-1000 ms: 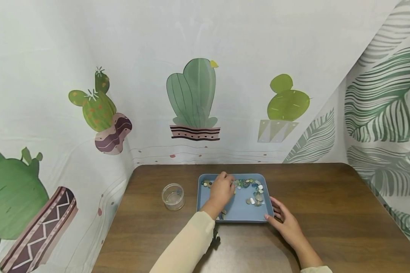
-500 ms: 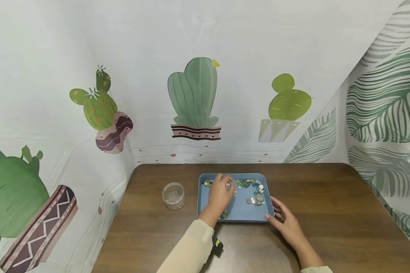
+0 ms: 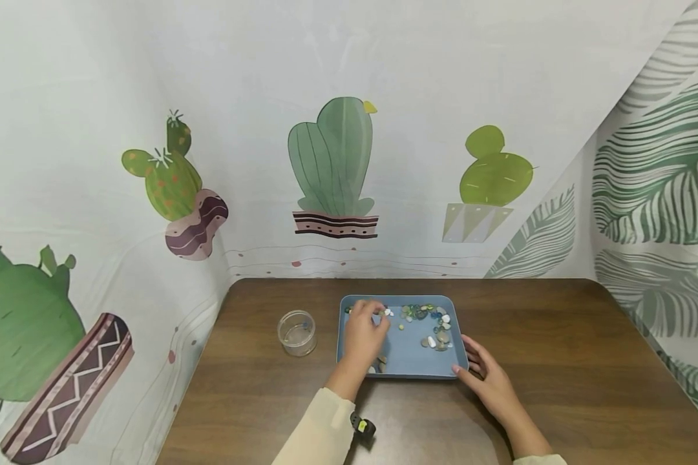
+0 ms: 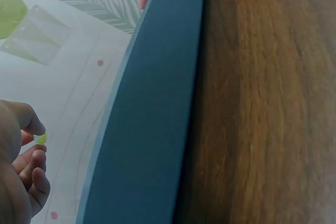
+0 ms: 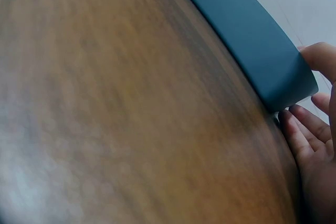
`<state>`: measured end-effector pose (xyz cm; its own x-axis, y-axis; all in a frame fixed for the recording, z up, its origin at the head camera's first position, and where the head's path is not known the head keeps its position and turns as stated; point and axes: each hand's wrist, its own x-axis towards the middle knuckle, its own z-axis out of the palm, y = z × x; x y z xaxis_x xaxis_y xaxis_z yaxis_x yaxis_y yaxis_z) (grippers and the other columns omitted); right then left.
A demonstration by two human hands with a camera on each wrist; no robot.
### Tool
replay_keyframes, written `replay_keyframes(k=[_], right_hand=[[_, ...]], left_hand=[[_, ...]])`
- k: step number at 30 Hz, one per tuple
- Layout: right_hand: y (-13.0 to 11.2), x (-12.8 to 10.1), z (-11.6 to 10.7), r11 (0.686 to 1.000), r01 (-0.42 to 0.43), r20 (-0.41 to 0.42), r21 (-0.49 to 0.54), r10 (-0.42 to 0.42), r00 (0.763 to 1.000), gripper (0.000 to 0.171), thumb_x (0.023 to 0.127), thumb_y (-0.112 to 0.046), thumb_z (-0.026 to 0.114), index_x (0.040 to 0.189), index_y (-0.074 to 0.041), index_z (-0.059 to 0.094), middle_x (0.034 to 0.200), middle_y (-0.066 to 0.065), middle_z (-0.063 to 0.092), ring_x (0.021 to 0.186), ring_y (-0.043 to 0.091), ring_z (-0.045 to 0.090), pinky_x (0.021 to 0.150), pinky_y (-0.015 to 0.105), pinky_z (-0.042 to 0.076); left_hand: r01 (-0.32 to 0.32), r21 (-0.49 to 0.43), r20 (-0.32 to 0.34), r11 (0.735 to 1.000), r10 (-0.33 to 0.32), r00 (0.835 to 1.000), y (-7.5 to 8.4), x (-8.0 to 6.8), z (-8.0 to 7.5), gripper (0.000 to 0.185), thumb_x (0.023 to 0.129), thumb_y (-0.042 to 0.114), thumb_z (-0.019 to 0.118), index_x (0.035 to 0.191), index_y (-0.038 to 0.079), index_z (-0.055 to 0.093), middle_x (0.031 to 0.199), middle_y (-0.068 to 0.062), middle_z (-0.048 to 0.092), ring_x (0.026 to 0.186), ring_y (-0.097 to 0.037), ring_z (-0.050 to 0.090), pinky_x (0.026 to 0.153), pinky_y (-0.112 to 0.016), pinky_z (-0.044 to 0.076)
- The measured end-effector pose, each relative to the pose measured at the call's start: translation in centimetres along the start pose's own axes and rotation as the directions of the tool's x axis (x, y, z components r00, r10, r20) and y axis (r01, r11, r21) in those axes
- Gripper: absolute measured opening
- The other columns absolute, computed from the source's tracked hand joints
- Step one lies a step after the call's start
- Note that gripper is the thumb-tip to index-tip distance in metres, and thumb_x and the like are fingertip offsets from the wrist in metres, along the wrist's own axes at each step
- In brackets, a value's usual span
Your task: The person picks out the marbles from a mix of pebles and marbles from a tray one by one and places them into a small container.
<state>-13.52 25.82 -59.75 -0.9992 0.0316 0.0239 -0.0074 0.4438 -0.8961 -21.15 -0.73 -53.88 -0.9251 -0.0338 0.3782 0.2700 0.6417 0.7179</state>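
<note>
A shallow blue tray (image 3: pixel 414 368) lies on the table with several pebbles (image 3: pixel 440 339) and glass pieces (image 3: pixel 421 311) along its back and right side. My left hand (image 3: pixel 362 336) is over its left part. Between thumb and fingers it pinches a small clear and yellow-green glass marble (image 4: pixel 40 139), seen in the left wrist view. The left hand hides some stones beneath it. My right hand (image 3: pixel 488 381) holds the tray's front right corner, thumb on the rim and fingers against the outer side, as the right wrist view also shows.
A round clear container (image 3: pixel 296 333) with a few small pieces inside stands left of the tray. The brown wooden table (image 3: pixel 535 323) extends to a wall cloth (image 3: pixel 413 161) printed with cacti and leaves. A black strapped device (image 3: pixel 363 427) is on my left wrist.
My left hand has drawn back and to the left over the tray, uncovering some stones near the back edge. My right hand keeps its place on the tray corner.
</note>
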Motion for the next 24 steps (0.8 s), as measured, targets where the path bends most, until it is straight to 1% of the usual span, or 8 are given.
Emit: replay_keyframes(k=[2, 7, 9, 11, 15, 19, 22, 24], right_hand=[[0.0, 0.0, 0.0, 1.0, -0.001, 0.0, 0.0, 0.001, 1.0, 0.073, 0.092, -0.031, 0.075, 0.154, -0.015, 0.039, 0.152, 0.017, 0.049, 0.116, -0.012, 0.048, 0.092, 0.001, 0.041], [-0.3, 0.0, 0.0, 1.0, 0.011, -0.002, 0.014, -0.011, 1.0, 0.073, 0.092, -0.03, 0.075, 0.154, -0.015, 0.04, 0.152, 0.018, 0.049, 0.12, -0.004, 0.05, 0.093, 0.002, 0.041], [-0.3, 0.0, 0.0, 1.0, 0.012, -0.001, 0.018, -0.012, 1.0, 0.073, 0.092, -0.03, 0.075, 0.154, -0.015, 0.04, 0.152, 0.018, 0.049, 0.12, -0.006, 0.049, 0.093, 0.001, 0.041], [-0.3, -0.1, 0.0, 1.0, 0.016, -0.003, 0.018, -0.016, 1.0, 0.073, 0.092, -0.03, 0.075, 0.154, -0.015, 0.04, 0.152, 0.018, 0.049, 0.119, -0.007, 0.048, 0.093, 0.001, 0.041], [-0.2, -0.1, -0.1, 1.0, 0.014, -0.002, 0.016, -0.014, 1.0, 0.073, 0.092, -0.029, 0.075, 0.154, -0.014, 0.04, 0.152, 0.018, 0.049, 0.118, -0.009, 0.048, 0.092, 0.001, 0.041], [-0.2, 0.0, -0.2, 1.0, 0.008, -0.002, 0.018, -0.008, 1.0, 0.073, 0.092, -0.029, 0.076, 0.154, -0.015, 0.04, 0.152, 0.018, 0.049, 0.116, -0.012, 0.046, 0.092, 0.001, 0.041], [-0.2, 0.0, -0.2, 1.0, 0.009, 0.001, 0.02, -0.009, 1.0, 0.074, 0.092, -0.03, 0.075, 0.154, -0.015, 0.039, 0.152, 0.019, 0.048, 0.116, -0.013, 0.045, 0.092, 0.001, 0.041], [-0.2, 0.0, -0.2, 1.0, 0.009, 0.004, 0.023, -0.009, 1.0, 0.074, 0.092, -0.031, 0.075, 0.154, -0.014, 0.039, 0.153, 0.019, 0.048, 0.116, -0.013, 0.045, 0.092, 0.002, 0.041]], left_hand=[[-0.002, -0.005, -0.019, 1.0, 0.002, 1.0, -0.1, -0.2, -0.4, 0.012, 0.086, 0.01, 0.07, 0.098, 0.012, 0.073, 0.101, -0.003, 0.064, 0.072, -0.006, 0.052, 0.064, -0.018, 0.046], [-0.041, -0.013, -0.107, 0.999, 0.039, 0.994, -0.2, -0.6, -1.6, 0.013, 0.082, 0.007, 0.072, 0.095, 0.011, 0.073, 0.095, -0.003, 0.064, 0.069, -0.005, 0.05, 0.06, -0.017, 0.044], [-0.048, -0.016, -0.144, 0.999, 0.046, 0.988, -0.3, -0.8, -2.2, 0.013, 0.081, 0.006, 0.074, 0.093, 0.011, 0.073, 0.092, -0.003, 0.064, 0.068, -0.005, 0.051, 0.059, -0.018, 0.045], [-0.045, -0.03, -0.169, 0.999, 0.039, 0.985, -0.5, -0.9, -2.6, 0.013, 0.08, 0.006, 0.074, 0.092, 0.011, 0.072, 0.091, -0.002, 0.064, 0.067, -0.005, 0.052, 0.059, -0.018, 0.046], [-0.024, -0.045, -0.188, 0.999, 0.015, 0.982, -1.1, -1.0, -3.5, 0.012, 0.08, 0.007, 0.075, 0.091, 0.012, 0.072, 0.09, -0.001, 0.064, 0.065, -0.004, 0.051, 0.057, -0.018, 0.046], [0.004, -0.031, -0.184, 1.0, -0.009, 0.983, -1.8, -1.2, -4.5, 0.011, 0.083, 0.009, 0.075, 0.093, 0.013, 0.071, 0.091, -0.002, 0.065, 0.066, -0.003, 0.05, 0.057, -0.018, 0.045], [0.009, -0.015, -0.189, 1.0, -0.011, 0.982, -2.3, -1.4, -5.3, 0.012, 0.084, 0.01, 0.075, 0.095, 0.012, 0.071, 0.091, -0.003, 0.065, 0.066, -0.004, 0.05, 0.057, -0.019, 0.045], [0.003, 0.003, -0.203, 1.0, -0.002, 0.979, -2.6, -1.5, -5.9, 0.012, 0.085, 0.009, 0.074, 0.095, 0.011, 0.071, 0.09, -0.003, 0.065, 0.066, -0.005, 0.05, 0.058, -0.02, 0.045]])
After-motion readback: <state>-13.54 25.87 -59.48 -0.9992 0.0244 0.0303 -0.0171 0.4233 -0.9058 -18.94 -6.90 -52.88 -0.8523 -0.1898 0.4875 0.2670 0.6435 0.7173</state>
